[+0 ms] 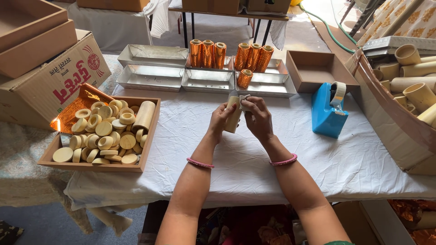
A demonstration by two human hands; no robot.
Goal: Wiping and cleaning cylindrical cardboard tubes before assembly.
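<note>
A plain cardboard tube (233, 119) stood tilted between both hands above the white cloth (190, 136). The left hand (220, 119) gripped its side; the right hand (257, 119) pinched a small tape piece (244, 98) at its upper end. Taping appeared underway; pressing the strip flat seemed next, the blue dispenser (328, 111) standing right of the fingers.

Plain beige cardboard tube (233, 119), tilted near upright, small pale strip (244, 98) at its top, above white-clothed table
</note>
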